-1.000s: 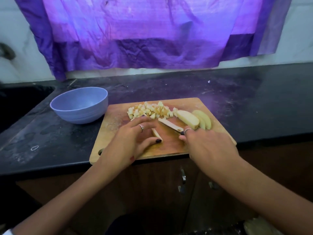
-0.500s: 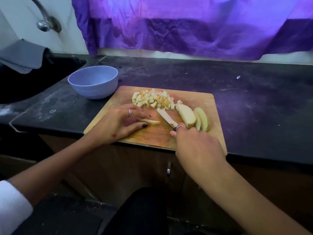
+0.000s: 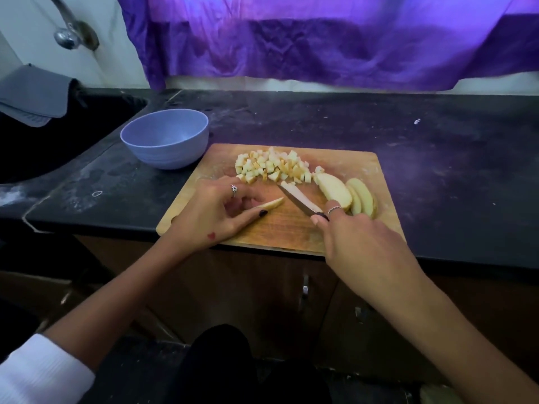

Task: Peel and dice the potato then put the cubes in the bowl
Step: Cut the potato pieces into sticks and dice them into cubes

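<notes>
Pinching a potato strip flat on the cutting board: left hand. Grasping the knife, blade tip beside the strip: right hand. Behind, diced cubes; rightward, potato slices; on worktop, bowl left of board.

head view, looking down, close over counter
</notes>
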Available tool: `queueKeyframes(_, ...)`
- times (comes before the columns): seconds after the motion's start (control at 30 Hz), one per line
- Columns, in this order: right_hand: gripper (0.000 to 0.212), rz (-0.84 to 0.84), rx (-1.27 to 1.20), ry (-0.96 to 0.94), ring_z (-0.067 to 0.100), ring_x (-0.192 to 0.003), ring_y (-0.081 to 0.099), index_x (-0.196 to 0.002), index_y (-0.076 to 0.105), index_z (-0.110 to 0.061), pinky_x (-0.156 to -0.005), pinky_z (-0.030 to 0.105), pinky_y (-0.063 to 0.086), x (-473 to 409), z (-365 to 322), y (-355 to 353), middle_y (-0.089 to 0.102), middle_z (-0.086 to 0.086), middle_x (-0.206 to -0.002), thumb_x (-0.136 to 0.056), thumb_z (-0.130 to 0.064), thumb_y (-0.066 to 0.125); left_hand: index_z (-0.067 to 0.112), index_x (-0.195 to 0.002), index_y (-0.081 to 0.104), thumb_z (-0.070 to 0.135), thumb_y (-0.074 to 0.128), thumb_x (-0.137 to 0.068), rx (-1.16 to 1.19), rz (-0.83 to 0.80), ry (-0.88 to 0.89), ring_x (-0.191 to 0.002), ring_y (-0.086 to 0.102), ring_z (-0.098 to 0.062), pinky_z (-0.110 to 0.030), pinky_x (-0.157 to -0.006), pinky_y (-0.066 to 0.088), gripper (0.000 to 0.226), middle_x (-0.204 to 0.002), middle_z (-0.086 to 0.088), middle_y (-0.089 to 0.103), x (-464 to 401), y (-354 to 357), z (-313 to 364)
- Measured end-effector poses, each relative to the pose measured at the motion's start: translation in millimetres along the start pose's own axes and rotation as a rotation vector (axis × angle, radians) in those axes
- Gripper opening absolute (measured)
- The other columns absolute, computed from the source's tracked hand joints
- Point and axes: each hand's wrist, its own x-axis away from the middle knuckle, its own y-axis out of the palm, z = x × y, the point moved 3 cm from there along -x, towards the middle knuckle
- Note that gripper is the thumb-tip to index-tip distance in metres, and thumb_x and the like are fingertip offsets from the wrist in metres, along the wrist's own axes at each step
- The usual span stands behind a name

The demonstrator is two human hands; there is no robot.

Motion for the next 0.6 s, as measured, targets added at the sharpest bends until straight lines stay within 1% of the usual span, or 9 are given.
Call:
queueKeyframes(0.07, 0.036, 0.024, -0.041, 0.007, 0.004, -0.061, 0.048, -0.130, 0.036, -0.027, -0.049, 0.021, 0.040, 2.4, -0.8, -1.0, 0.044, -0.012, -0.074, -0.101, -0.044, 0.021, 0.025, -0.097, 0.073, 0.027, 0.073, -0.083, 0.006, -0.015, 0.004, -0.070, 0.056, -0.008, -0.017, -0.062, 0.044, 0.014, -0.075, 0.014, 0.060, -0.5, -1.0, -0.8)
queueKeyframes(0.13, 0.037, 0.052, -0.118, 0.006, 0.004, -0.062, 0.050, -0.133, 0.038, -0.033, -0.050, 0.020, 0.041, 4.8, -1.8, -3.3, 0.047, -0.013, -0.075, -0.100, -0.044, 0.025, 0.022, -0.096, 0.074, 0.027, 0.073, -0.084, 0.004, -0.012, -0.008, -0.069, 0.054, -0.005, -0.013, -0.061, 0.041, 0.013, -0.073, 0.016, 0.057, -0.5, -1.0, -1.9)
queueKeyframes(0.17, 0.039, 0.068, -0.154, 0.005, 0.003, -0.062, 0.050, -0.136, 0.038, -0.036, -0.050, 0.021, 0.040, 6.2, -3.6, -2.9, 0.048, -0.014, -0.075, -0.100, -0.044, 0.026, 0.021, -0.095, 0.075, 0.027, 0.073, -0.084, 0.009, -0.011, -0.013, -0.069, 0.054, -0.004, -0.013, -0.061, 0.042, 0.013, -0.073, 0.016, 0.058, 0.2, -1.0, -3.2)
queueKeyframes(0.23, 0.040, 0.094, -0.191, 0.007, 0.005, -0.061, 0.049, -0.137, 0.043, -0.037, -0.051, 0.023, 0.037, 7.2, -7.9, -1.0, 0.049, -0.012, -0.073, -0.100, -0.044, 0.029, 0.021, -0.095, 0.075, 0.027, 0.072, -0.084, 0.033, -0.004, -0.016, -0.071, 0.057, -0.006, -0.020, -0.064, 0.051, 0.013, -0.075, 0.012, 0.060, 2.0, -1.7, -4.8)
queueKeyframes(0.3, 0.038, 0.087, -0.186, 0.028, 0.006, -0.058, 0.047, -0.127, 0.056, -0.030, -0.050, 0.023, 0.033, 6.6, -12.4, 0.5, 0.049, -0.009, -0.068, -0.100, -0.042, 0.032, 0.020, -0.095, 0.075, 0.026, 0.071, -0.084, 0.056, -0.013, -0.009, -0.074, 0.059, -0.008, -0.032, -0.069, 0.056, 0.013, -0.078, 0.008, 0.062, 2.6, -1.4, -5.3)
queueKeyframes(0.33, 0.036, 0.082, -0.171, 0.046, 0.006, -0.058, 0.047, -0.121, 0.060, -0.028, -0.049, 0.023, 0.031, 6.4, -15.7, 1.5, 0.048, -0.009, -0.066, -0.100, -0.042, 0.034, 0.020, -0.096, 0.075, 0.026, 0.070, -0.084, 0.063, -0.023, -0.001, -0.075, 0.059, -0.009, -0.035, -0.070, 0.056, 0.014, -0.079, 0.006, 0.062, 3.3, -1.0, -5.5)
queueKeyframes(0.47, 0.032, 0.089, -0.128, 0.091, 0.008, -0.056, 0.046, -0.106, 0.062, -0.021, -0.048, 0.025, 0.029, 2.8, -27.6, -2.4, 0.050, -0.005, -0.067, -0.100, -0.039, 0.036, 0.017, -0.092, 0.074, 0.027, 0.070, -0.083, 0.076, -0.032, 0.000, -0.076, 0.059, -0.011, -0.038, -0.071, 0.056, 0.014, -0.083, 0.002, 0.063, 2.4, -0.8, -6.3)
queueKeyframes(0.5, 0.032, 0.090, -0.112, 0.102, 0.009, -0.056, 0.047, -0.105, 0.062, -0.020, -0.048, 0.026, 0.029, 1.6, -29.2, -4.1, 0.050, -0.004, -0.068, -0.100, -0.039, 0.036, 0.016, -0.090, 0.074, 0.026, 0.071, -0.083, 0.075, -0.036, 0.008, -0.076, 0.059, -0.013, -0.039, -0.071, 0.055, 0.012, -0.083, 0.000, 0.063, 1.8, -0.7, -6.3)
queueKeyframes(0.6, 0.033, 0.104, -0.070, 0.099, 0.011, -0.056, 0.047, -0.119, 0.062, -0.027, -0.047, 0.028, 0.032, -1.2, -32.4, -8.1, 0.049, -0.003, -0.067, -0.101, -0.038, 0.037, 0.014, -0.081, 0.073, 0.020, 0.072, -0.083, 0.084, -0.039, 0.028, -0.076, 0.058, -0.017, -0.041, -0.071, 0.053, 0.006, -0.082, -0.003, 0.064, 1.5, -1.8, -4.8)
